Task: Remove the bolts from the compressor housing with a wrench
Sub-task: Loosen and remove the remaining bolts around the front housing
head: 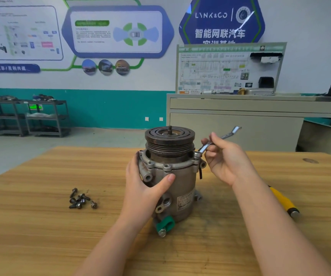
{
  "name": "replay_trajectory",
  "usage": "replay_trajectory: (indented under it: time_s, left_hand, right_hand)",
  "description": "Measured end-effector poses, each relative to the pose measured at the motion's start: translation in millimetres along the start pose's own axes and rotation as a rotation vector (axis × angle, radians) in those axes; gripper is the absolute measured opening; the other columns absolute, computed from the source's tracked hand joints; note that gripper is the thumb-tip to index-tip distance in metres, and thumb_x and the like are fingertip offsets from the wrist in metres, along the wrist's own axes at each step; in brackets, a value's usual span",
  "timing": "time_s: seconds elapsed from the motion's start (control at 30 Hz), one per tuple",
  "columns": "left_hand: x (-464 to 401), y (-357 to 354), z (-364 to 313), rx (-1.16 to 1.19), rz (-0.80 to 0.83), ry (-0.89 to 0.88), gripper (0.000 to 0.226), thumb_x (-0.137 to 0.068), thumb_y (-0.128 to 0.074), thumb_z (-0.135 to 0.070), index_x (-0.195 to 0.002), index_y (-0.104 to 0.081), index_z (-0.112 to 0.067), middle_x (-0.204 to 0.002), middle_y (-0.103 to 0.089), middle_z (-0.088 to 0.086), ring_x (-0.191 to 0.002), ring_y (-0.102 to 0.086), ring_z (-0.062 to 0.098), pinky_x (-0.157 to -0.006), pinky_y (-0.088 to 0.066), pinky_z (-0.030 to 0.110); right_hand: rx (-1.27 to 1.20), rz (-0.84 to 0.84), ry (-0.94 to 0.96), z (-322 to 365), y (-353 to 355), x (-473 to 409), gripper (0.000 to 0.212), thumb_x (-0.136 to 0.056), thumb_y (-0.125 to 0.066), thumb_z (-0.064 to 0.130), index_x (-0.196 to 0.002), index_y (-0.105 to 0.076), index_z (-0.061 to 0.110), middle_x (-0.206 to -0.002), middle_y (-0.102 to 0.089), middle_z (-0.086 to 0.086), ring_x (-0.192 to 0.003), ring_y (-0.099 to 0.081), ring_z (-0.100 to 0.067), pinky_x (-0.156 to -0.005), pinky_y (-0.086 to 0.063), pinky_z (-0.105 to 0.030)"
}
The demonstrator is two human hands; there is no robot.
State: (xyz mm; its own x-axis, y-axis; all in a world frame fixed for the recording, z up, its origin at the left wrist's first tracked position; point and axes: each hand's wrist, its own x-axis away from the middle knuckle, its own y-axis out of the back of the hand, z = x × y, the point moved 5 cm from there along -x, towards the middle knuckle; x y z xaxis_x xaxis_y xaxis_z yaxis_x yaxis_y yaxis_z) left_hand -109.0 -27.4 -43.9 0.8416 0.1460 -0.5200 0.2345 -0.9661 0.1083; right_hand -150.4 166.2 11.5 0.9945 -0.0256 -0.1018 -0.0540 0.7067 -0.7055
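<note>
Head view: we see both forearms reaching in from the lower edge, the left one rising from the bottom centre, the right one slanting in from the lower right. The left hand is wrapped around the left side of the compressor housing, thumb laid across its front and fingers hidden behind it. The right hand is raised beside the housing's upper right, wrist bent, fingers curled closed around the shaft of the wrench. The wrench slants up to the right; its lower end sits on a bolt at the right of the flange, its free end pointing up and away.

The housing stands upright in the middle of the wooden worktop, dark pulley on top, a green cap at its base. To its left, well apart, a small heap of loose bolts lies on the worktop. Behind the right forearm lies a yellow-handled tool, partly hidden. Beyond the worktop we see a grey cabinet and dark shelves against the wall.
</note>
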Motion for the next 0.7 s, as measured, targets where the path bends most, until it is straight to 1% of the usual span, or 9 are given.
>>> replay_trajectory:
  time_s: [0.1,0.13,0.17,0.23,0.27,0.37,0.43,0.57,0.7]
  left_hand:
    - [0,1,1,-0.013,-0.002,0.000,0.098,-0.050,-0.068,-0.071,-0.133,-0.021,-0.049,-0.135,-0.032,-0.023,-0.126,-0.034,-0.002,-0.095,-0.029,0.014]
    - [0,1,2,-0.015,-0.002,-0.004,0.097,-0.052,-0.069,-0.070,-0.134,-0.021,-0.049,-0.137,-0.033,-0.021,-0.128,-0.034,0.000,-0.098,-0.031,0.017]
    - [0,1,2,-0.018,0.000,-0.007,0.096,-0.054,-0.070,-0.068,-0.135,-0.022,-0.048,-0.138,-0.033,-0.020,-0.129,-0.035,0.002,-0.102,-0.032,0.021]
    - [0,1,3,-0.026,0.006,-0.008,0.097,-0.057,-0.072,-0.064,-0.139,-0.023,-0.045,-0.141,-0.034,-0.017,-0.132,-0.035,0.005,-0.108,-0.033,0.030]
    - [1,1,3,-0.027,0.007,-0.009,0.097,-0.057,-0.072,-0.064,-0.139,-0.023,-0.045,-0.142,-0.034,-0.016,-0.132,-0.035,0.005,-0.109,-0.033,0.031]
    - [1,1,2,-0.017,-0.001,0.001,0.096,-0.052,-0.070,-0.069,-0.133,-0.022,-0.049,-0.139,-0.035,-0.019,-0.130,-0.037,0.004,-0.104,-0.033,0.026]
    - [1,1,1,-0.016,-0.008,0.006,0.097,-0.049,-0.068,-0.071,-0.132,-0.022,-0.049,-0.137,-0.034,-0.020,-0.129,-0.037,0.003,-0.102,-0.032,0.023]
    - [1,1,3,-0.033,-0.004,0.010,0.104,-0.052,-0.070,-0.069,-0.140,-0.023,-0.043,-0.143,-0.034,-0.016,-0.131,-0.036,0.005,-0.105,-0.033,0.027]
    - [1,2,4,-0.050,-0.001,0.016,0.108,-0.053,-0.071,-0.071,-0.144,-0.021,-0.040,-0.147,-0.032,-0.013,-0.133,-0.035,0.006,-0.108,-0.033,0.031]
  right_hand:
    - [-0.199,-0.015,0.129,7,7,5,0.019,-0.103,-0.038,0.015,-0.088,-0.049,0.009,-0.068,-0.070,-0.014,-0.048,-0.062,-0.012,-0.044,-0.049,-0.018]
    - [-0.212,-0.035,0.191,9,9,8,0.020,-0.104,-0.036,0.016,-0.090,-0.049,0.009,-0.069,-0.071,-0.014,-0.051,-0.064,-0.013,-0.046,-0.050,-0.019]
    - [-0.170,-0.064,0.258,11,12,11,0.020,-0.104,-0.035,0.017,-0.091,-0.048,0.009,-0.068,-0.071,-0.013,-0.052,-0.065,-0.014,-0.047,-0.051,-0.020]
    - [0.011,-0.143,0.413,13,12,17,0.020,-0.104,-0.037,0.020,-0.091,-0.047,0.009,-0.063,-0.069,-0.009,-0.050,-0.065,-0.013,-0.046,-0.051,-0.020]
    - [0.102,-0.183,0.497,13,11,20,0.019,-0.103,-0.039,0.021,-0.090,-0.046,0.009,-0.060,-0.067,-0.008,-0.047,-0.064,-0.014,-0.045,-0.051,-0.021]
    - [0.273,-0.245,0.702,12,5,30,0.017,-0.103,-0.042,0.021,-0.087,-0.043,0.015,-0.058,-0.065,-0.005,-0.044,-0.064,-0.018,-0.044,-0.051,-0.024]
    - [0.330,-0.223,0.795,12,1,37,0.015,-0.102,-0.043,0.022,-0.088,-0.042,0.021,-0.062,-0.067,-0.003,-0.046,-0.066,-0.021,-0.045,-0.053,-0.026]
    - [0.420,-0.168,0.937,14,-8,50,0.013,-0.100,-0.046,0.023,-0.088,-0.044,0.028,-0.067,-0.069,0.001,-0.047,-0.067,-0.020,-0.047,-0.054,-0.026]
    - [0.602,-0.051,1.075,7,-21,63,0.014,-0.096,-0.053,0.027,-0.086,-0.047,0.035,-0.061,-0.066,0.003,-0.049,-0.065,-0.014,-0.050,-0.054,-0.026]
